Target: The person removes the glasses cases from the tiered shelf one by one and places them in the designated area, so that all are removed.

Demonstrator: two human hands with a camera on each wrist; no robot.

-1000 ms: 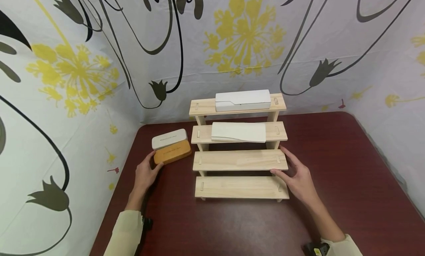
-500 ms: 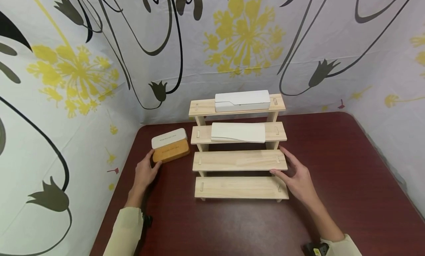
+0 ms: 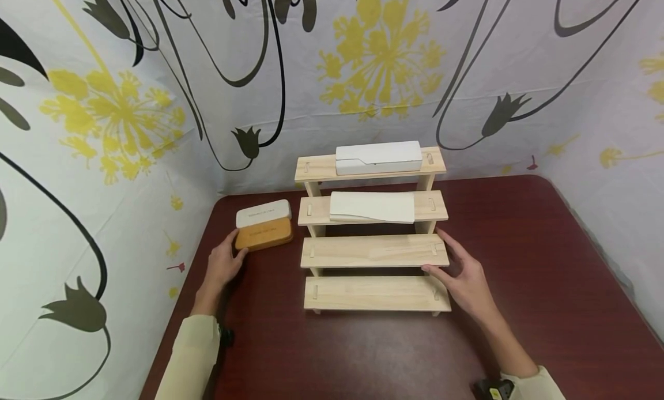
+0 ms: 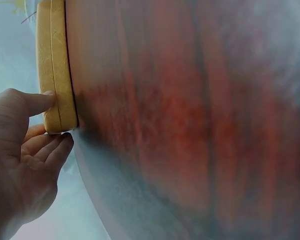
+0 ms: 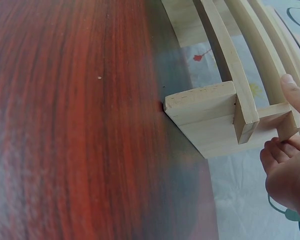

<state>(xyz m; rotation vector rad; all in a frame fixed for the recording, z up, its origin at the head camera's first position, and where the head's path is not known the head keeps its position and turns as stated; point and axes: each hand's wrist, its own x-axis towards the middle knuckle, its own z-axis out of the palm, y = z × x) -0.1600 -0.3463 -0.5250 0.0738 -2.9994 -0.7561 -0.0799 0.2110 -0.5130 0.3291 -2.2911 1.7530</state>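
My left hand [image 3: 223, 264] holds the near left end of a tan, round-cornered case [image 3: 264, 234] between thumb and fingers. In the left wrist view the case [image 4: 56, 70] has a seam along its side, and the thumb presses on it. Against its far side lies a similar white case [image 3: 263, 214]; both bear lettering too small to read. A stepped wooden rack [image 3: 373, 251] with several shelves stands in the middle. My right hand [image 3: 467, 279] grips the right end of its second-lowest shelf. In the right wrist view, thumb and fingers lie on opposite sides of that board [image 5: 285, 125].
A long white box [image 3: 380, 158] sits on the top shelf. On the shelf below lies a flat cream-coloured folded item [image 3: 372, 207]. The dark red table [image 3: 384, 354] meets a flower-patterned cloth wall [image 3: 311, 100] behind and at both sides.
My left hand and the tan case have shifted slightly left and away from me. The white case has moved a little the same way. My right hand and the rack stay in place.
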